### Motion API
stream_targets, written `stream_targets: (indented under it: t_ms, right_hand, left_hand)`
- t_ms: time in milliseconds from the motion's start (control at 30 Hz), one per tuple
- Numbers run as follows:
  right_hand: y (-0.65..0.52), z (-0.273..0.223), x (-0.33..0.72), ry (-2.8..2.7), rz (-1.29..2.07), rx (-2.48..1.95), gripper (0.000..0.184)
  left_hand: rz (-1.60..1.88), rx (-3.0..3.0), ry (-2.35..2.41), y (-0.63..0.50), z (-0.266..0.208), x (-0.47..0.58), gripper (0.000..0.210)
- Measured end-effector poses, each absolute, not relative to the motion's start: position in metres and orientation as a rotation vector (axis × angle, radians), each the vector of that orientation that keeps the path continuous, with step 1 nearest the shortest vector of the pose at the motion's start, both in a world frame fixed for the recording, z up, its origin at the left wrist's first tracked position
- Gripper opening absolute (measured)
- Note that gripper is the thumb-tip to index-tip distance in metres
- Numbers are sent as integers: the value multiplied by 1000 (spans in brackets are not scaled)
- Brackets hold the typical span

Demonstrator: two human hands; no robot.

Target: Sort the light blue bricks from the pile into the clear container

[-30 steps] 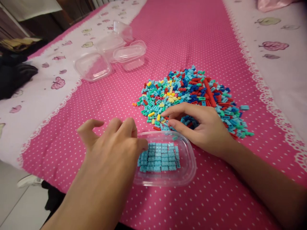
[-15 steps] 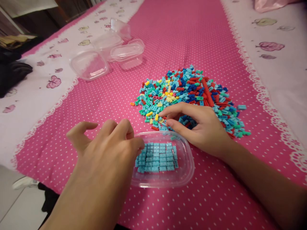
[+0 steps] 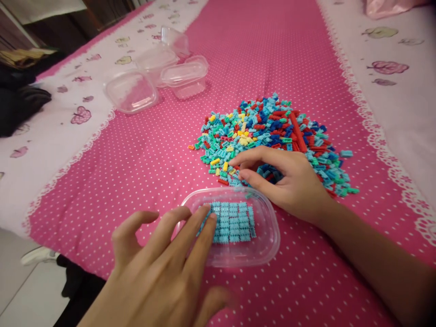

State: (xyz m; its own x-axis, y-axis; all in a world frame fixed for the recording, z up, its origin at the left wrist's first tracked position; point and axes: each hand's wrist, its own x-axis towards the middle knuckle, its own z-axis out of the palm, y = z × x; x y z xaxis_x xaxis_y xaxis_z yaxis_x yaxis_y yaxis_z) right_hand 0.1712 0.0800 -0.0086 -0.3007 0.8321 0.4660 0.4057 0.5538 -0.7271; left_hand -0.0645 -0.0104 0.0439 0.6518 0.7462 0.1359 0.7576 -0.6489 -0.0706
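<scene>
Light-blue toy bricks [image 3: 233,222] lie packed in rows inside a clear plastic container [image 3: 269,240] in front of me. Over its left side my left hand [image 3: 170,263] is spread, fingertips at the leftmost bricks and the thumb stretched out to the right; nothing shows in its grasp. At the near edge of a mixed brick pile [image 3: 252,122] rests my right hand [image 3: 286,181], thumb and forefinger apart, with no brick visible between them. Its lower fingers are partly hidden. Small yellow bricks [image 3: 225,166] lie by the right forefinger.
Several clear plastic containers [image 3: 131,93] stand at the upper left on the pink dotted cloth [image 3: 143,159]. A long red brick [image 3: 298,131] lies on the pile. Dark fabric [image 3: 20,104] is at the far left, and a pink satiny item [image 3: 388,8] at the upper right.
My left hand has turned and moved lower, its fingers straightening and its thumb swinging away from the bricks. My right hand stays in place at the pile. The view has shifted slightly.
</scene>
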Motion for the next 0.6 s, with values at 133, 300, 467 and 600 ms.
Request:
stream_targets:
  t_ms: [133,300,467,600]
  right_hand:
    - [80,-9,172,-1913,625,-1012,19]
    - [80,-9,173,-1920,638,-1012,20]
    - [80,-10,173,-1863,681,-1031,19]
    - [86,3,185,-1655,735,-992,20]
  left_hand:
    - [-55,-2729,-1145,-9,38,-71,39]
    - [73,-2698,-1124,-9,35,-73,48]
    - [-35,-2666,-1220,-13,37,-67,43]
    - [-117,-2668,-1330,-18,27,-76,51]
